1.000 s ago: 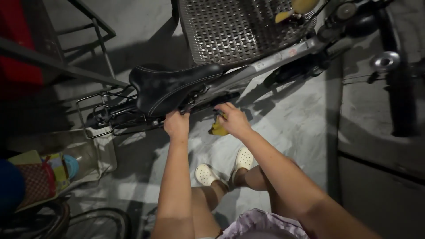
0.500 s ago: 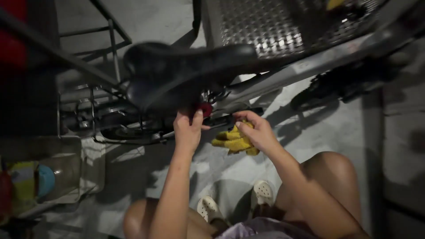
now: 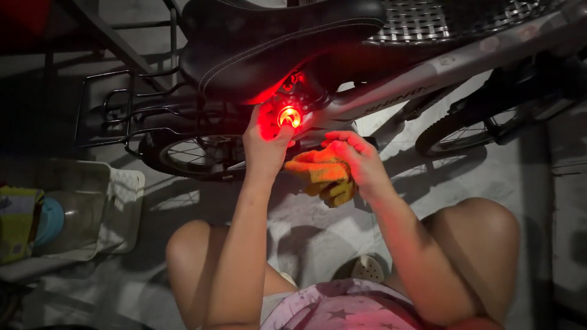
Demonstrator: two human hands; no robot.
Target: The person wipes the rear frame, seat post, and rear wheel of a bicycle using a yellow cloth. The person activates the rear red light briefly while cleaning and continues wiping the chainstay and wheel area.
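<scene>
A bicycle stands in front of me with its black saddle (image 3: 269, 46) at the top and its silver frame (image 3: 428, 76) running to the right. My left hand (image 3: 266, 137) is raised under the saddle and grips a small round rear light (image 3: 288, 116), which glows red. My right hand (image 3: 358, 159) is beside it, closed on a crumpled yellow cloth (image 3: 324, 174) held against the frame. I am squatting, with both knees in view below my arms.
The rear wheel (image 3: 195, 156) and a black wire rack (image 3: 122, 116) lie left of my hands. A metal mesh basket (image 3: 440, 21) sits at the top right. A clear plastic tub (image 3: 92, 208) with colourful items stands on the tiled floor at the left.
The view has come closer to the saddle. The rear light under the saddle now glows bright red in my left hand. My right hand still holds the yellow cloth.
</scene>
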